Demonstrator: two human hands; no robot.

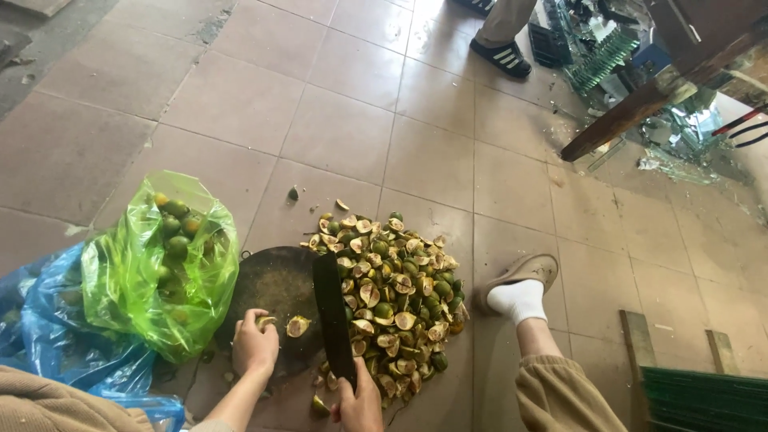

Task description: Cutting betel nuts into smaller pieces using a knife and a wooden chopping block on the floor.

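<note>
Down on the tiled floor (336, 120), the person's left hand (254, 346) is closed on a small cut piece of green fruit (265, 322), pinching it against the near edge of a round, dark, worn chopping board (276, 284). A second halved piece, pale flesh up, (298, 326) lies on the board just beside that hand. The right hand (360, 404) is wrapped tight around the handle of a broad, dark-bladed cleaver (332, 316), whose blade stretches away from the hand along the right side of the board, between the halved piece and the heap.

Just right of the blade, a wide heap of cut green and yellowish fruit pieces (392, 288) spreads over the tiles, touching the board's edge. Left of the board stands a translucent green plastic bag (152, 272) with whole small green and orange fruits showing at its open top; a blue plastic bag (56, 336) sits against it on the near side.

The person's own leg in tan trousers (552, 392), with a white sock and beige slipper (524, 276), rests right of the heap. Far off at the top, another person's dark striped shoe (500, 56) stands near a slanted wooden beam (640, 108) and a litter of broken glass (680, 136).
</note>
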